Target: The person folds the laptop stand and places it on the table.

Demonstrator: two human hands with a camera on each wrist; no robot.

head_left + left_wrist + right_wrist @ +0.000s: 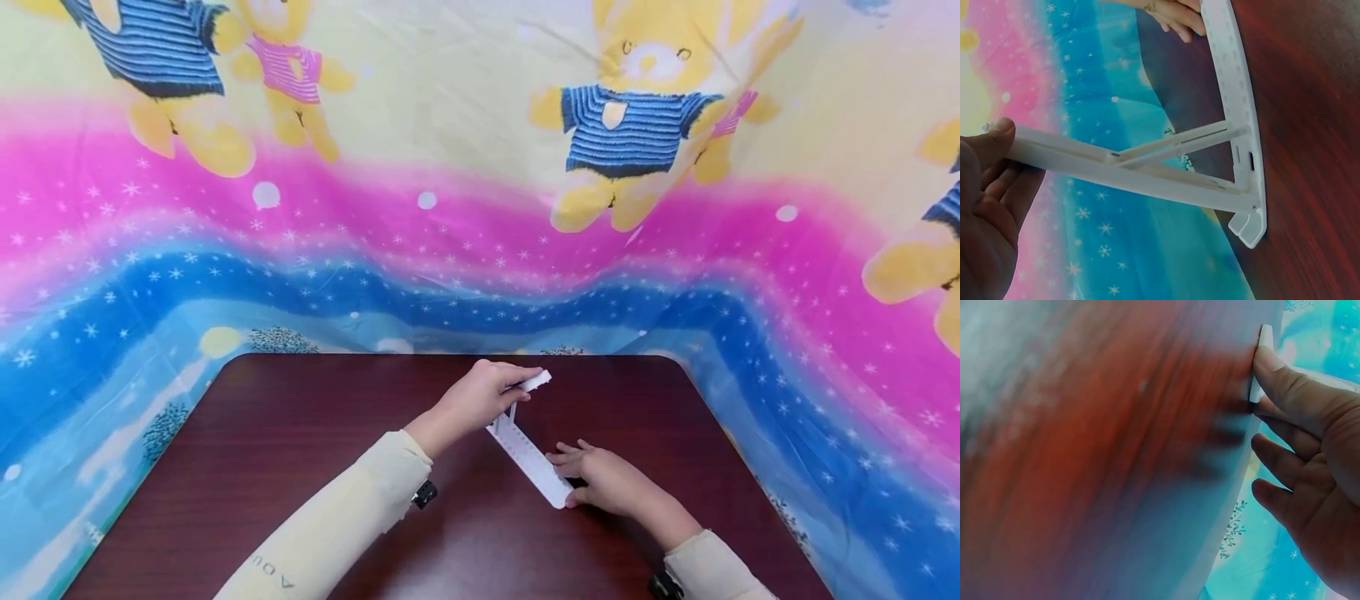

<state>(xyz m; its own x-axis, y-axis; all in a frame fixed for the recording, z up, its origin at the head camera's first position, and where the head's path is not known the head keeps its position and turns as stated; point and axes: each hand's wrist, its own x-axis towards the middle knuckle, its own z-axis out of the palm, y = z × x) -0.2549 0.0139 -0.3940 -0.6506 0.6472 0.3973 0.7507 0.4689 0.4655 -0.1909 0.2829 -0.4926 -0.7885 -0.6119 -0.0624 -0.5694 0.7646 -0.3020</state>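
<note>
A white folding stand (528, 458) is spread open over the table, its long flat base slanting from back left to front right. From the base's far end rises a hinged arm (1122, 178), propped by a thin strut (1179, 142). My left hand (480, 393) pinches the raised end of that arm between thumb and fingers. At the base's near end, my right hand (611, 483) grips the edge, with the thumb (1279, 365) on the white end in the right wrist view. Its other fingers are spread loosely, and most of the stand is hidden in that view.
The dark red-brown wooden table (300, 467) has rounded far corners. A patterned cloth (450, 250) with bears and snowflakes hangs behind it and along both sides. Both sleeves (337, 508) carry a small black device at the wrist.
</note>
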